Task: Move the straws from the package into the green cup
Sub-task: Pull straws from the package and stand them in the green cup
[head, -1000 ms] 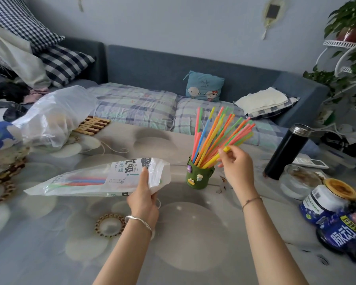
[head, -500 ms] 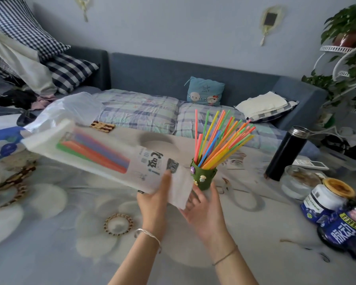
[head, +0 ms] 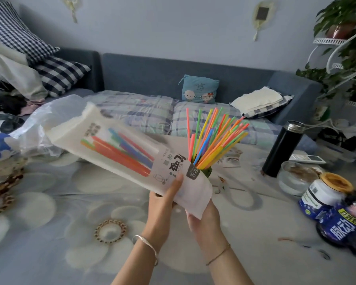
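White plastic is making up the straw package (head: 119,149), which is being held tilted above the table (head: 49,223), its sealed end pointing toward 10 o'clock and its open mouth drooping toward 4 o'clock. Left hand (head: 162,204) is grasping the package near the mouth, thumb pressing on the printed label. Right hand (head: 203,219) is sitting just beside it at 3 o'clock, palm up under the loose flap of the mouth, fingers (head: 193,221) touching the plastic; whether they are gripping it or only supporting it I cannot tell. A few straws (head: 121,155), orange, blue, green and purple, are still lying inside the package. Many more straws (head: 214,138) are fanning upward from the green cup (head: 207,172), which is standing on the table behind the package mouth and is mostly hidden by it. Toward 3 o'clock from the cup, a black flask (head: 282,149) is standing upright, well apart. Jars (head: 325,194) are crowding the table edge at 4 o'clock. A clear plastic bag (head: 41,124) is lying at 9 o'clock, behind the package.
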The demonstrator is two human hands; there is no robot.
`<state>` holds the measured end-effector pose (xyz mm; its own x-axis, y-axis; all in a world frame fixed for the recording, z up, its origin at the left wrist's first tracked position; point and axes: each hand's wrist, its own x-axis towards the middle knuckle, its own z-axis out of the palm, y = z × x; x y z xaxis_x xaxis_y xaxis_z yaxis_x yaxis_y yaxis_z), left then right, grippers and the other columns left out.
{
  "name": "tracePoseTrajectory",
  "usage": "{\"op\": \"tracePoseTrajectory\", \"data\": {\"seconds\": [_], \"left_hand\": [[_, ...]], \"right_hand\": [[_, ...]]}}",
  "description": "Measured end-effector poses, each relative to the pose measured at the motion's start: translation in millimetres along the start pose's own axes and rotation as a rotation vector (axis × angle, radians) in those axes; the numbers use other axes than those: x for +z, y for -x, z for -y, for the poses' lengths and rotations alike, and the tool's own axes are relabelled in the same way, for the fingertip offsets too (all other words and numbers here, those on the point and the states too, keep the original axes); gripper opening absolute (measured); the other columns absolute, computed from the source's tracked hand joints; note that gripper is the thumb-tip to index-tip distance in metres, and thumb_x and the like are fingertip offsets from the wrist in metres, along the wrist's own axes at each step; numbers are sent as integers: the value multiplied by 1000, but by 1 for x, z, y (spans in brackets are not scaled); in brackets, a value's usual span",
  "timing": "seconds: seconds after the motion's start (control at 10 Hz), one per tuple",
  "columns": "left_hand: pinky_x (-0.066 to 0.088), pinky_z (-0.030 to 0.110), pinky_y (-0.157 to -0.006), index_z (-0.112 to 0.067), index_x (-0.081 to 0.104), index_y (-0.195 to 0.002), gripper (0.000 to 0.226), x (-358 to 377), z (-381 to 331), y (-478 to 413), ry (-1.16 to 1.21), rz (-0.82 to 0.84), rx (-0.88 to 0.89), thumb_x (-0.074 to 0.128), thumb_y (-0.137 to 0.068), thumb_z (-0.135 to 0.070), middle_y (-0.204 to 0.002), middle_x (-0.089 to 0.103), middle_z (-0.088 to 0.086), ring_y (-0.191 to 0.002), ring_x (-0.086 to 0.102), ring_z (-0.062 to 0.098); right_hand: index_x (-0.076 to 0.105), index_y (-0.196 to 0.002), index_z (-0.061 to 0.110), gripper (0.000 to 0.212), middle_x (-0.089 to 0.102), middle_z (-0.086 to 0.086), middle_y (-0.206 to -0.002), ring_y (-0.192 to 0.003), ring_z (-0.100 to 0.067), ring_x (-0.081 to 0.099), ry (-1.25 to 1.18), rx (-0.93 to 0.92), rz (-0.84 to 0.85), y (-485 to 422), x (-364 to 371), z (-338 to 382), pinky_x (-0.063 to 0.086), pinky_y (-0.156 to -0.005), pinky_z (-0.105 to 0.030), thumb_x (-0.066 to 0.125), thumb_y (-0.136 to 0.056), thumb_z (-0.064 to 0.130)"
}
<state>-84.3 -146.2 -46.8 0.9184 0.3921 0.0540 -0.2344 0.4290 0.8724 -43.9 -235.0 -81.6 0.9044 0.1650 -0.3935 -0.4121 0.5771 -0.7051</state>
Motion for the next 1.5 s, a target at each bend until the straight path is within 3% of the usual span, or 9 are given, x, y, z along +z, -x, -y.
{"op": "tracePoseTrajectory", "data": {"seconds": [0.1,0.2,0.4,0.6,0.9,1.0,1.2,1.4,1.5], "left_hand": [[55,46,-89,-21,69,-109,38,-4,1,-2,21,-84,13,76,-76,-37,-109,75,1,-102,70,21],[56,26,-60,-17,66,-111,28,-8,-1,-6,91,-183,-24,65,-86,-31,-103,75,1,-78,71,10],[42,26,-56,-21,65,-108,23,-27,-1,-17,164,-245,-78,60,-90,-36,-88,70,-4,-71,59,11],[54,23,-49,-19,64,-94,16,-46,-3,-27,278,-273,-103,56,-94,-33,-71,74,-10,-55,67,4],[30,35,-56,-14,65,-115,46,-42,8,-24,280,-312,-170,63,-85,-48,-99,70,5,-79,65,29],[34,39,-65,-18,63,-106,25,-45,-1,-23,298,-301,-148,53,-95,-38,-86,76,-1,-62,74,20],[47,51,-94,-8,58,-127,42,-38,7,-17,331,-365,-200,61,-91,-30,-122,68,8,-101,67,24],[57,26,-57,-9,57,-127,41,-36,12,-19,348,-396,-233,60,-92,-29,-121,66,6,-104,65,25],[38,28,-49,-11,62,-107,26,-46,12,-25,292,-430,-227,59,-92,-31,-94,65,4,-71,57,19]], "right_hand": [[58,-106,17,19,64,-8,-103,-87,-12,64,48,-218,42,-2,4,-6,53,-82,-31,49,-93,7],[56,-96,12,7,64,-4,-81,-69,-16,59,272,-365,-20,2,16,-2,50,-58,-23,54,-92,18],[51,-77,13,16,48,5,-45,-38,-8,35,442,-509,22,7,12,3,29,-40,-19,55,-92,19],[52,-73,14,21,49,8,-47,-35,-6,32,263,-521,-79,12,9,29,24,-37,-19,56,-91,23],[60,-84,8,12,42,4,-44,-36,-8,36,360,-476,-1,16,23,15,28,-35,-17,58,-90,18],[59,-80,2,24,37,7,-40,-33,-8,29,267,-511,-79,14,17,28,22,-35,-18,52,-93,22],[63,-77,9,17,47,8,-47,-37,-5,37,423,-499,6,19,21,18,29,-36,-15,60,-88,21],[61,-70,7,23,49,5,-43,-31,-4,37,388,-522,-136,13,15,30,29,-33,-16,55,-91,16],[56,-62,10,32,46,5,-34,-27,-5,35,329,-629,-194,13,9,51,26,-30,-14,50,-93,16]]}}
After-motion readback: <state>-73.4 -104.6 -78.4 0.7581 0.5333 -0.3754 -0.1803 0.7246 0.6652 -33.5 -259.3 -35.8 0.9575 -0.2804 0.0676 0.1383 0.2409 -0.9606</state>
